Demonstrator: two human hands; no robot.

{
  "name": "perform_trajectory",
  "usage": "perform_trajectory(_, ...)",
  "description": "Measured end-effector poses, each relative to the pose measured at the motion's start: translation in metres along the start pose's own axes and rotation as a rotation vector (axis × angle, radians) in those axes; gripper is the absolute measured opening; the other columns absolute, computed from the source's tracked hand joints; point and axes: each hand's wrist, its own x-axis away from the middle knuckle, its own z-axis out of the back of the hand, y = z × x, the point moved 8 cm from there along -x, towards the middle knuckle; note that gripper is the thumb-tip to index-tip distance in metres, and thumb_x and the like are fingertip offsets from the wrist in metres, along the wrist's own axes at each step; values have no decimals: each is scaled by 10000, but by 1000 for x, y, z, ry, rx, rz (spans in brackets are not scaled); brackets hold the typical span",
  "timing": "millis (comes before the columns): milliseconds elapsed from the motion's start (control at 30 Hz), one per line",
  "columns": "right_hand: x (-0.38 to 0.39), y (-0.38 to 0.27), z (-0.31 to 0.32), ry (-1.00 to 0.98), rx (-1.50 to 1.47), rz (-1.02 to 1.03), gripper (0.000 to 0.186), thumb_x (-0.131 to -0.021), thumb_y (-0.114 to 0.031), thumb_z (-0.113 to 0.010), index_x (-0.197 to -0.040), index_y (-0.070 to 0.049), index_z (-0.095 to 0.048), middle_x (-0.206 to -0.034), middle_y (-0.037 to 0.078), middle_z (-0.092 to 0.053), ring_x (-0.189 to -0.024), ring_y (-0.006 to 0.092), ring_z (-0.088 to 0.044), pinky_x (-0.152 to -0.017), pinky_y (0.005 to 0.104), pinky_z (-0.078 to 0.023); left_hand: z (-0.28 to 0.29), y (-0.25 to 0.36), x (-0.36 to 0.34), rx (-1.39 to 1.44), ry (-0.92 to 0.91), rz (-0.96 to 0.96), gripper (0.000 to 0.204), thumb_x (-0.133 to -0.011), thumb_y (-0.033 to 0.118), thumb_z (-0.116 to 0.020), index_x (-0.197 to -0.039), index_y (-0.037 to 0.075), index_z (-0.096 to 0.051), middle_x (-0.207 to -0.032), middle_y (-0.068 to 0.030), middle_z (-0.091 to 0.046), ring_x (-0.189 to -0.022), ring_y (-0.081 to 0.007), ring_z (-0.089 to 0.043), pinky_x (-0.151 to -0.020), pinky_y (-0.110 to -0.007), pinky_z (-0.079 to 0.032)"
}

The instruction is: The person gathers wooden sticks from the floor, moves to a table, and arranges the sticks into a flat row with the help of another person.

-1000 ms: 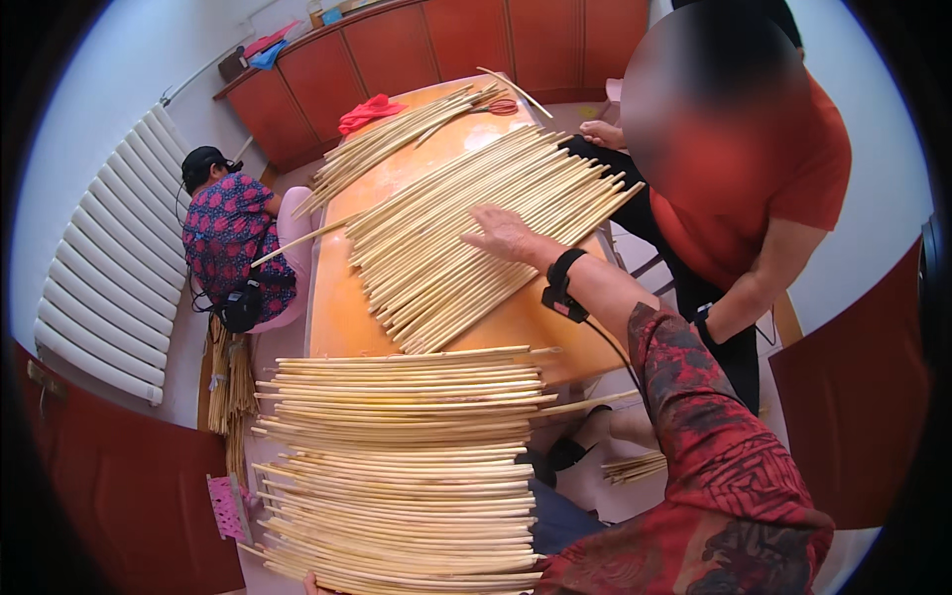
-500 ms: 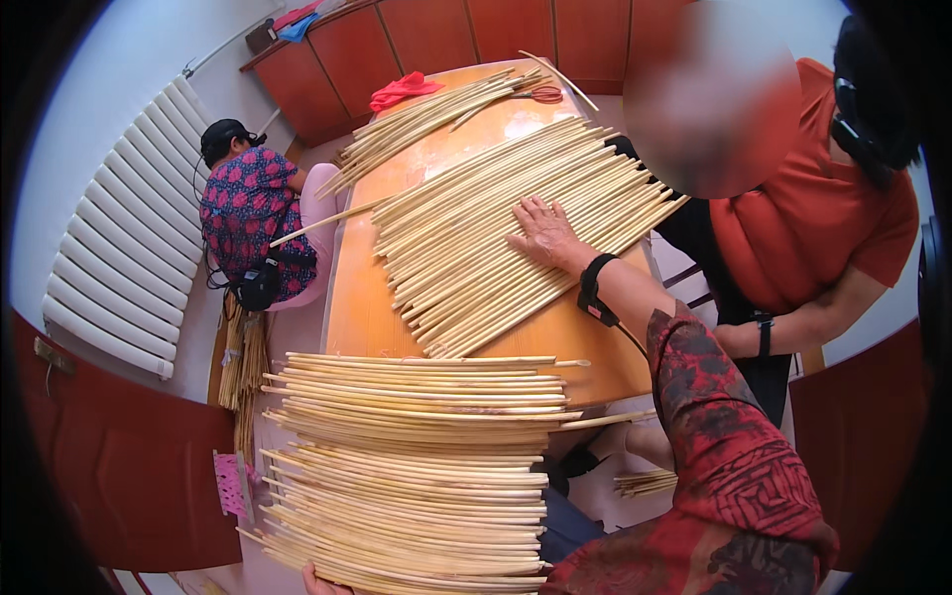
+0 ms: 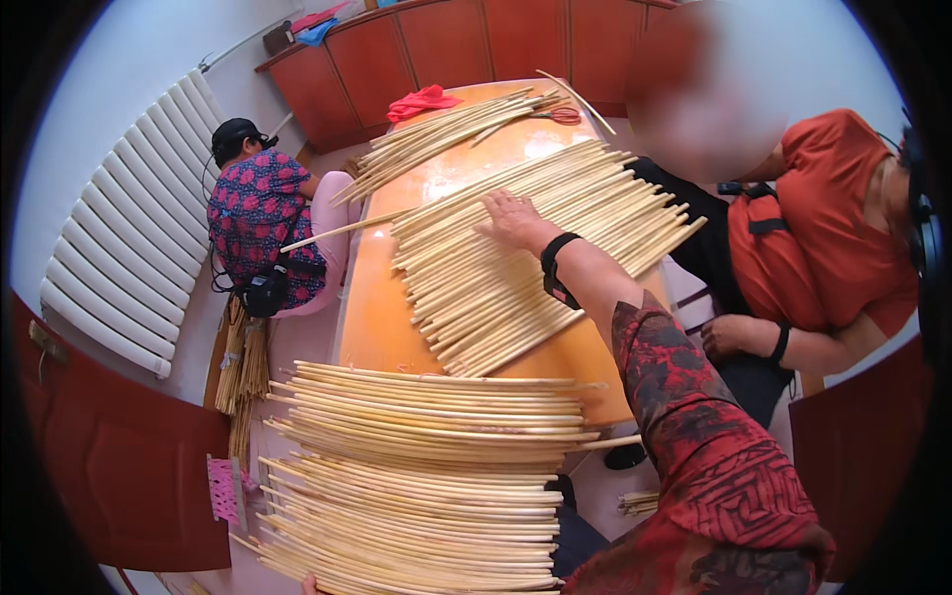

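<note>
Scissors [image 3: 566, 116] and red cloth [image 3: 421, 103] lie past the row of sticks [image 3: 585, 218]. Right hand [image 3: 511, 218] is spread over it; left hand [image 3: 309, 585], I can't tell.

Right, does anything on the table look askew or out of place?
Yes: one stick juts left past the table, beyond its neighbours in the spread of sticks. Another stick near the far right corner lies crosswise to the loose pile beside it.

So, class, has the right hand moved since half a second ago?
Yes: judged against the scissors on the table, the right hand has moved left and somewhat farther across.
</note>
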Motion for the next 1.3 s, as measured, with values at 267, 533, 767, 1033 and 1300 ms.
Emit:
perform_trajectory(267,-63,14,-19,57,15,-60,658,-849,-511,-341,-1325,-65,-248,-1385,134,-223,-1291,289,-176,-1012,499,-172,-16,4,-3,70,102,-13,398,-841,190,-431,-1158,-51,-417,-1125,-183,-487,-1001,-273,-491,-817,-372,-444)
perform_trajectory(533,-67,17,-34,127,67,-37,652,-842,-519,-341,-1307,-65,-290,-1370,149,-256,-1280,308,-203,-987,529,-197,-23,10,-15,21,114,-3,391,-842,197,-425,-1146,-48,-429,-1079,-167,-511,-968,-264,-500,-801,-364,-442)
perform_trajectory(767,-59,4,-29,136,34,-74,638,-837,-499,-380,-1306,-75,-291,-1355,158,-274,-1275,321,-207,-979,538,-210,-42,14,-10,19,90,-7,392,-842,210,-425,-1141,-42,-441,-1077,-158,-517,-965,-264,-499,-808,-373,-433)
perform_trajectory(1033,-22,15,16,172,-322,52,489,-813,-319,-511,-1223,-80,-394,-1273,196,-359,-1189,331,-330,-951,443,-318,-40,48,3,127,22,-168,358,-847,182,-450,-1130,-38,-458,-1100,-147,-515,-977,-250,-493,-836,-372,-421)
perform_trajectory(1300,111,-41,13,167,-145,182,484,-822,-332,-505,-1215,-71,-398,-1251,151,-390,-1187,303,-335,-926,458,-312,-36,69,22,222,-54,-230,349,-867,161,-453,-1138,-59,-447,-1101,-159,-505,-984,-253,-482,-858,-373,-412)
